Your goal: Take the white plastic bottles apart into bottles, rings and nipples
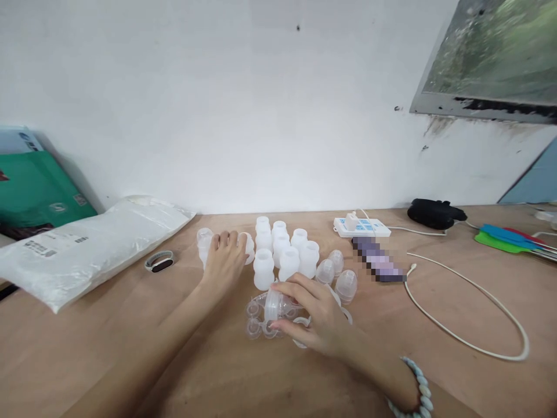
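Right forearm comes in from the near right, beaded bracelet [422, 383] at the wrist. Right hand [319, 313] just in front of the white bottle cluster [264, 271], thumb low and fingers high, curled round a clear cup [273, 305] lying on its side; gripping it. Small clear plastic pieces [255, 328] below and beside the cup, same near side of the cluster.

Left forearm slants up from the near left. Left hand [226, 258] at the cluster's left flank, back of hand up, knuckles bent, fingers together. Beside it, a clear-topped bottle [204, 239] on its outer side. Fingertips dip out of sight, so cannot tell whether this hand is closed on anything.

Room: brown tabletop [209, 371] runs from the cluster to the near edge of view, between the forearms. Right of the cluster, three clear domes [347, 286] crowd close; farther right, a white cord [526, 345] loops widely. Left of the cluster, past the left hand, a wristband [160, 264], then a white plastic bag [100, 241].

Beyond the cluster, rightward: power strip [376, 230], black case [435, 215]. White wall [278, 128] bounds the tabletop directly behind.
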Action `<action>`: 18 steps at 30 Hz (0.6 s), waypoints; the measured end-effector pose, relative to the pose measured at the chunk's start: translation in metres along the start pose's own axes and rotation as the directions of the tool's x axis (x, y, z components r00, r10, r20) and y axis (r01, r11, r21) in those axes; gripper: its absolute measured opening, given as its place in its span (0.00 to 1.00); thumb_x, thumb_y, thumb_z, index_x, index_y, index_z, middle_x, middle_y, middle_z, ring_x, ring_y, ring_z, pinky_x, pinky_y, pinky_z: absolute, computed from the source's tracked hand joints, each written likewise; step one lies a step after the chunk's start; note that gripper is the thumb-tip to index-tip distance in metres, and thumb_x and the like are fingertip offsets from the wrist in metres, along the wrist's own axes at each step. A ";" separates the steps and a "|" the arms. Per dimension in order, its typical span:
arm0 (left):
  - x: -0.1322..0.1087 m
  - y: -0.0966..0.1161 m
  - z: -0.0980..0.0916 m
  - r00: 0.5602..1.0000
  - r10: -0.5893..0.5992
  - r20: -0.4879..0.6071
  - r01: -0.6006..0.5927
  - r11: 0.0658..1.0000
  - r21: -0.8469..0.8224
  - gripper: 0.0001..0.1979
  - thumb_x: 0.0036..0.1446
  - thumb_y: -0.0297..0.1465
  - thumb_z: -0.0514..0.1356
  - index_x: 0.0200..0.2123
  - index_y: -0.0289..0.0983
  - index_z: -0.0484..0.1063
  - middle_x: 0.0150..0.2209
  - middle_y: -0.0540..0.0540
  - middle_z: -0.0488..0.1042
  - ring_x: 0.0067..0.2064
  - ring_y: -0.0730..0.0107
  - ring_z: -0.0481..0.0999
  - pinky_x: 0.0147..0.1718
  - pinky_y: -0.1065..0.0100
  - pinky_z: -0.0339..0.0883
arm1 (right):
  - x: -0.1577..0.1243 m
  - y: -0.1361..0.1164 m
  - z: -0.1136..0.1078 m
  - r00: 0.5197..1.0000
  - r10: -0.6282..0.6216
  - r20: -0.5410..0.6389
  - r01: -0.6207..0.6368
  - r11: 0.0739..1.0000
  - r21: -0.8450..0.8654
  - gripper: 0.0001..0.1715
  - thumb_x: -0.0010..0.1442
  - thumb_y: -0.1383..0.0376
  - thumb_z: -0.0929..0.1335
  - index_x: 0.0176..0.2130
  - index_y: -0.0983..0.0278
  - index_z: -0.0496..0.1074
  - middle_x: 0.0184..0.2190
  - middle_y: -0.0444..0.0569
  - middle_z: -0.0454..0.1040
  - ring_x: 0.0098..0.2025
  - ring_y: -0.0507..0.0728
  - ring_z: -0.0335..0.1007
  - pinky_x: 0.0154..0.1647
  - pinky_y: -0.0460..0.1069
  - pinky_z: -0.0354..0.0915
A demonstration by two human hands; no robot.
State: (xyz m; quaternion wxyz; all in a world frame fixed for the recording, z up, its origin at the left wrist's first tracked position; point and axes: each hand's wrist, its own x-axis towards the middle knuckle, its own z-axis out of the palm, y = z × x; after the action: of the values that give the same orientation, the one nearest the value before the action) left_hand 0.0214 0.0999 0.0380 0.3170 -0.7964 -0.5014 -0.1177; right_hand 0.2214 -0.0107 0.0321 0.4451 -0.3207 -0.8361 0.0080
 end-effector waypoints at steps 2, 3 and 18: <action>-0.007 -0.004 -0.003 1.000 -0.017 -0.016 0.017 1.000 -0.013 0.09 0.61 0.30 0.58 0.40 0.28 0.71 0.40 0.31 0.74 0.42 0.43 0.74 0.42 0.52 0.67 | 0.000 0.000 -0.002 1.000 0.011 0.000 -0.011 1.000 0.000 0.22 0.66 0.53 0.65 0.51 0.67 0.70 0.35 0.51 0.74 0.32 0.55 0.70 0.31 0.50 0.68; -0.011 -0.007 -0.005 0.999 -0.026 -0.035 0.025 0.999 -0.035 0.09 0.62 0.31 0.57 0.39 0.29 0.70 0.40 0.32 0.74 0.41 0.44 0.75 0.41 0.53 0.67 | 0.000 -0.001 -0.002 1.000 0.018 0.002 -0.018 1.000 0.002 0.21 0.66 0.54 0.65 0.51 0.66 0.70 0.36 0.52 0.73 0.32 0.55 0.70 0.31 0.50 0.68; -0.064 -0.017 -0.033 0.904 0.033 -0.427 -0.307 0.744 -0.593 0.11 0.61 0.28 0.60 0.45 0.39 0.63 0.47 0.40 0.67 0.45 0.60 0.75 0.40 0.65 0.71 | -0.002 0.005 0.003 0.997 0.071 -0.019 -0.065 0.974 0.216 0.23 0.63 0.65 0.69 0.56 0.63 0.65 0.51 0.56 0.73 0.55 0.58 0.70 0.55 0.53 0.70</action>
State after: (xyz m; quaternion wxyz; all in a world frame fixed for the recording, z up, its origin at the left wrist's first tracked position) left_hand -0.0191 0.0379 0.0380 0.1249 -0.8596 -0.2797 -0.4090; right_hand 0.2228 -0.0070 0.0274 0.4878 -0.2991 -0.8128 0.1092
